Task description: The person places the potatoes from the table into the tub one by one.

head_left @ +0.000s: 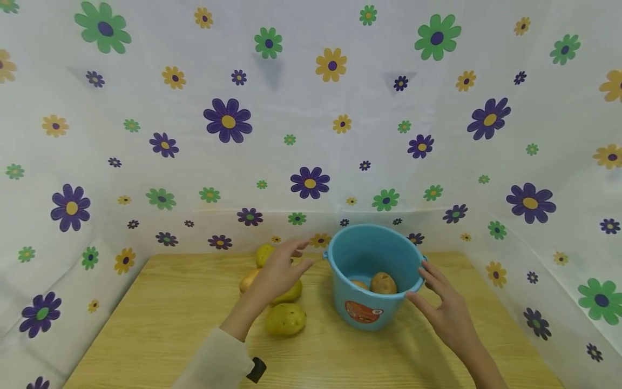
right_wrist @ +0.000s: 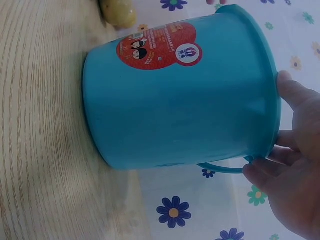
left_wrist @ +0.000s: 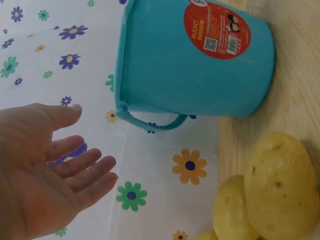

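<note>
A light blue bucket (head_left: 371,319) with a red label stands upright on the table. Inside it lie a brown potato (head_left: 383,283) and part of another potato (head_left: 359,284). My right hand (head_left: 449,316) touches the bucket's right side, with thumb and fingers spread along the rim; in the right wrist view the fingertips are by the handle joint. My left hand (head_left: 284,273) hovers left of the bucket, apart from it, with the palm showing bare in the left wrist view. Below and beside it sit several potatoes, the nearest being a yellow potato (head_left: 285,319).
The bucket's handle (left_wrist: 155,125) hangs down behind its far side. A wood-grain table (head_left: 170,324) runs back to a white flower-print sheet (head_left: 272,162), which also hangs along both sides. A small black object (head_left: 256,370) is at the left sleeve (head_left: 218,359).
</note>
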`<state>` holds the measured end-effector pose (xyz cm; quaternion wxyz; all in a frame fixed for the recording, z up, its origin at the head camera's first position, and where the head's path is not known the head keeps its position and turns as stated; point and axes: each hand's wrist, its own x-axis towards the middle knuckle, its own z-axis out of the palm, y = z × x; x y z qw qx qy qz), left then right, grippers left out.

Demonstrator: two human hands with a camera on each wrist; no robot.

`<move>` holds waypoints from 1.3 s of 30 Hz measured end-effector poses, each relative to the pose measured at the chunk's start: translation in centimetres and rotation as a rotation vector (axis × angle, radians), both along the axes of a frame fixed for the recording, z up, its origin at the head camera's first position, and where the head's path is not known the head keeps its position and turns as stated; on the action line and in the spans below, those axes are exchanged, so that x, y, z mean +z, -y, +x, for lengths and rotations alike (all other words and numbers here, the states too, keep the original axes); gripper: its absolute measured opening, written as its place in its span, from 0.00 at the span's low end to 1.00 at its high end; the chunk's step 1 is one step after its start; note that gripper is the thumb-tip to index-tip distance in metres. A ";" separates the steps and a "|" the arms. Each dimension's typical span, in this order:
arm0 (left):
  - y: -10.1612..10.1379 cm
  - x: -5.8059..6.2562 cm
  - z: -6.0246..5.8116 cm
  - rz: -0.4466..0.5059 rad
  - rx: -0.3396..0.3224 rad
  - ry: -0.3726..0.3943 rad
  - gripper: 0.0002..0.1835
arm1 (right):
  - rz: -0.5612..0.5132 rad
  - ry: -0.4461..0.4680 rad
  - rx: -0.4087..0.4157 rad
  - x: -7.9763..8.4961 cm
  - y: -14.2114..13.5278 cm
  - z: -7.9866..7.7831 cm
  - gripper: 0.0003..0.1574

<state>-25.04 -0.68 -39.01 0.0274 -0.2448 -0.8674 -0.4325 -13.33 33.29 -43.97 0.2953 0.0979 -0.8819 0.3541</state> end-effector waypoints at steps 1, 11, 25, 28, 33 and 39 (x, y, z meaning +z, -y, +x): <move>0.3 -0.1 0.1 -0.003 -0.001 -0.003 0.26 | 0.002 0.001 -0.001 0.0 0.0 0.0 0.39; 3.0 -1.6 1.0 -0.017 0.035 0.019 0.24 | 0.007 0.001 -0.002 0.1 0.1 0.1 0.39; 6.5 -5.2 2.1 0.041 0.032 0.082 0.22 | 0.003 0.002 -0.009 0.2 0.2 0.3 0.39; 7.1 -6.3 2.3 0.031 0.040 0.099 0.24 | 0.010 -0.005 -0.011 0.2 0.2 0.2 0.39; 7.8 -7.7 2.9 0.028 0.044 0.139 0.28 | 0.017 -0.013 -0.012 0.1 0.3 0.1 0.38; 8.1 -8.7 3.4 0.023 0.037 0.141 0.31 | 0.019 -0.010 -0.015 0.1 0.4 0.1 0.38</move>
